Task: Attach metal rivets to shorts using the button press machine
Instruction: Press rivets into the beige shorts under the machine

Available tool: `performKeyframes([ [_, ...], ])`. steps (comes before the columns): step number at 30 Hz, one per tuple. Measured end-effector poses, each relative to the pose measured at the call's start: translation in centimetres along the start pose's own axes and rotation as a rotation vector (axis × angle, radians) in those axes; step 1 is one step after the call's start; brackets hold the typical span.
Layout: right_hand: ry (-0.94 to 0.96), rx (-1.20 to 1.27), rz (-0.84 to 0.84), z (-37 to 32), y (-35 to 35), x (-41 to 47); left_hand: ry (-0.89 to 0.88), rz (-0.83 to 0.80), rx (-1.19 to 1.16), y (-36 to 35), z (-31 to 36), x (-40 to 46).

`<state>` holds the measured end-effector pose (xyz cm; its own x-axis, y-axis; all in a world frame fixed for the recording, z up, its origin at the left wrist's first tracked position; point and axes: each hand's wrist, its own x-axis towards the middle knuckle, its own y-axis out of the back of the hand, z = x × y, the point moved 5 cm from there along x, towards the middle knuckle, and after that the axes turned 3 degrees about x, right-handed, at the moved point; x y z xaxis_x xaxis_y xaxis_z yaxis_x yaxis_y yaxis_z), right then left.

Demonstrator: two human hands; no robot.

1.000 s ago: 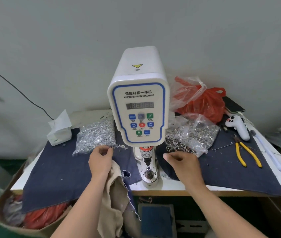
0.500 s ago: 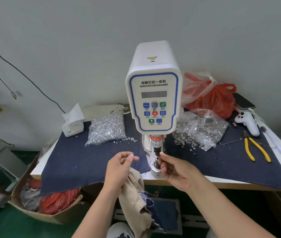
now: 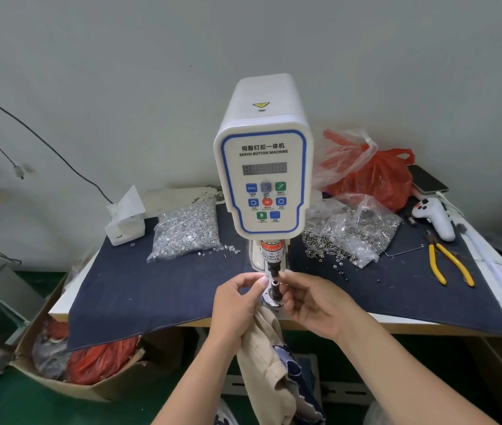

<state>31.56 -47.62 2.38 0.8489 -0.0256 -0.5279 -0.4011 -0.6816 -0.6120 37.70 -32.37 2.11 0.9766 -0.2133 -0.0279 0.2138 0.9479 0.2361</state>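
Note:
The white servo button machine (image 3: 262, 167) stands on the table's denim cloth (image 3: 151, 286). Its lower die (image 3: 275, 292) sits under the punch, between my two hands. My left hand (image 3: 237, 305) grips the beige shorts (image 3: 269, 348), which hang off the table edge, and its thumb and forefinger pinch together just left of the die. My right hand (image 3: 314, 302) curls round the die from the right and pinches a small rivet piece against it; the piece itself is barely visible. A clear bag of silver rivets (image 3: 187, 230) lies left of the machine, and a bag of metal rings (image 3: 351, 234) lies right.
Yellow pliers (image 3: 450, 265), a white controller (image 3: 434, 217), a red plastic bag (image 3: 375, 176) and a phone (image 3: 427, 179) occupy the table's right side. A tissue box (image 3: 125, 222) sits at the back left. A cardboard box (image 3: 59, 381) of scraps stands on the floor.
Both hands came back from the two bags to the die. The left hand has since lifted the shorts up close to the die's left side. The view has also shifted.

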Motion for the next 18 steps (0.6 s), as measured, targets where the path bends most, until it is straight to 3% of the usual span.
performKeyframes([
  [4,0.129,-0.21,0.085,-1.5,2.1,0.4,0.013,-0.006,-0.05,-0.8,0.2,-0.1],
  [8,0.291,-0.206,0.255,-2.9,5.8,1.3,0.038,-0.023,-0.016,-1.4,0.2,0.2],
  [11,0.271,-0.126,0.232,-3.0,7.2,1.7,0.069,-0.04,-0.014,-1.7,0.0,0.3],
  [18,0.302,-0.21,0.181,-2.9,7.2,1.8,0.073,-0.052,-0.004,-1.7,0.2,0.1],
])
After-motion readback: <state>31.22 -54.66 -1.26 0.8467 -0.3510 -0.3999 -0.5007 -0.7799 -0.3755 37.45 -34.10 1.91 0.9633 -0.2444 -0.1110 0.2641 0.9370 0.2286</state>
